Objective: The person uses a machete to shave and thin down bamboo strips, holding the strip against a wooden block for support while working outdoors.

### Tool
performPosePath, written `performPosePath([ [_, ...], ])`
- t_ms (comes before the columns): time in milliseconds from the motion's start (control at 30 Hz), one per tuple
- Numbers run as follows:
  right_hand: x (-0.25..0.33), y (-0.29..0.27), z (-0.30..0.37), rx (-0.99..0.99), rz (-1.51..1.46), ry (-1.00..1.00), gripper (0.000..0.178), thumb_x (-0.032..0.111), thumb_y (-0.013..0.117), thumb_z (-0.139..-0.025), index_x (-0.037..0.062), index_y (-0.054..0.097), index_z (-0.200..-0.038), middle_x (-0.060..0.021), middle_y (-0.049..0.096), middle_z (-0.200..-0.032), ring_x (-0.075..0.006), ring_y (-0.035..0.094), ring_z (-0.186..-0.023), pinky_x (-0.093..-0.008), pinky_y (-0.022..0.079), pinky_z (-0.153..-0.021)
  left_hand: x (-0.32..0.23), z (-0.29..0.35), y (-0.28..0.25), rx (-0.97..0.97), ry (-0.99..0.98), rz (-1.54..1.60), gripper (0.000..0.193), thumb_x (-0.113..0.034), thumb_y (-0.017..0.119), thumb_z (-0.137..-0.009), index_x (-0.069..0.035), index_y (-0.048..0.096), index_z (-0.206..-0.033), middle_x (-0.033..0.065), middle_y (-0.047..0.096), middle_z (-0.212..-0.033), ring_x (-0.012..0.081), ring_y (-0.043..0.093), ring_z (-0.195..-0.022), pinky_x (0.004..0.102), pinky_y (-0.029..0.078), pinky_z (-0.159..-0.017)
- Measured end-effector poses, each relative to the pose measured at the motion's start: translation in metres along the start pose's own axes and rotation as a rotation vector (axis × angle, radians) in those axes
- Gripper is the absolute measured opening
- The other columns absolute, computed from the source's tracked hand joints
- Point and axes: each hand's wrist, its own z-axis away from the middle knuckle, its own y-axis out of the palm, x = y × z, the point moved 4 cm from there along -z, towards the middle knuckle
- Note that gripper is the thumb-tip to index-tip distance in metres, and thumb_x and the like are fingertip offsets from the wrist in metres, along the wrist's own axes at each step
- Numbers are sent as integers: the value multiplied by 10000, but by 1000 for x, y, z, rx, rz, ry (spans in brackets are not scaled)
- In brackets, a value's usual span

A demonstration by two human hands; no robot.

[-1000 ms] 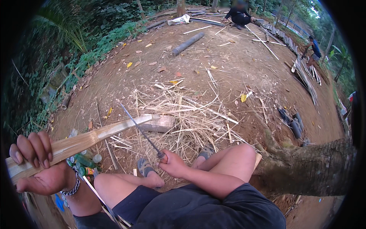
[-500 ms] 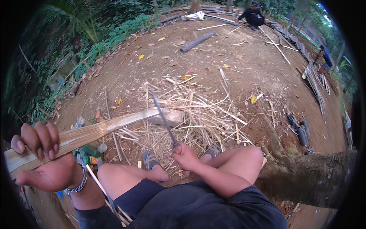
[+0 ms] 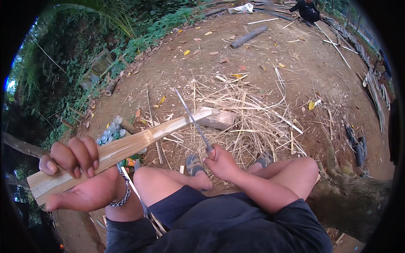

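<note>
My left hand [image 3: 84, 181] is closed around a split bamboo piece [image 3: 141, 142], pale and flat with a node partway along. The bamboo slants away to the right, and its narrowed far end reaches over a wooden block [image 3: 222, 121] on the ground. In my right hand [image 3: 223, 162] is the handle of a long, thin-bladed knife [image 3: 185, 105]. Its blade points away and to the left, crossing the bamboo near the narrowed end; whether the edge touches it I cannot tell.
Bamboo shavings [image 3: 249, 135] lie heaped around the block and my sandalled feet. Clear plastic bottles [image 3: 112, 134] sit at left. A thick log [image 3: 354, 206] lies at right. Farther off are a bamboo tube [image 3: 249, 36], long strips [image 3: 333, 44] and a crouching person [image 3: 307, 10].
The whole view has swung left, so the scene sits farther right. Against the block, the knife has moved left and away, and the bamboo's end reaches a little farther over it.
</note>
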Motion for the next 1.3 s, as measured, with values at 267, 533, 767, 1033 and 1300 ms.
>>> performPosePath([
  [267, 107, 5, 42, 141, 15, -390, 242, 166, 586, -839, 14, 480, -995, -184, 613, -782, -370, 616, -736, -454, 480, -670, -14, 14, -1, 28, 29, -12, 527, -588, 646, -793, -106, 460, -900, -33, 345, -663, 55, 331, -484, 198, 260, -449],
  [533, 84, -7, 38, 122, 76, -275, 205, 112, 542, -824, 12, 475, -989, -226, 600, -698, -413, 617, -704, -493, 483, -629, -31, 37, 3, 24, 22, -16, 520, -558, 696, -765, -122, 425, -850, -35, 353, -657, 54, 339, -475, 199, 278, -470],
  [767, 34, -16, 11, 75, 186, -92, 241, 120, 579, -796, 20, 494, -997, -227, 604, -719, -413, 616, -725, -487, 477, -640, -22, 39, 22, -12, 25, -44, 518, -552, 701, -762, -125, 418, -843, -41, 355, -650, 52, 351, -481, 197, 277, -466],
  [1033, 21, -14, -2, 82, 170, -176, 203, 128, 554, -812, 23, 501, -978, -220, 608, -740, -397, 619, -725, -490, 476, -634, -19, 30, 24, 47, -14, -14, 507, -535, 706, -766, -122, 421, -844, -38, 362, -655, 51, 359, -485, 191, 278, -467],
  [1300, 66, -24, 5, 238, 245, -195, 183, 160, 522, -869, 32, 512, -999, -203, 627, -806, -370, 631, -773, -471, 489, -673, -19, 19, 14, 17, 1, -75, 501, -491, 734, -757, -113, 415, -836, -30, 360, -664, 59, 342, -483, 197, 273, -462],
])
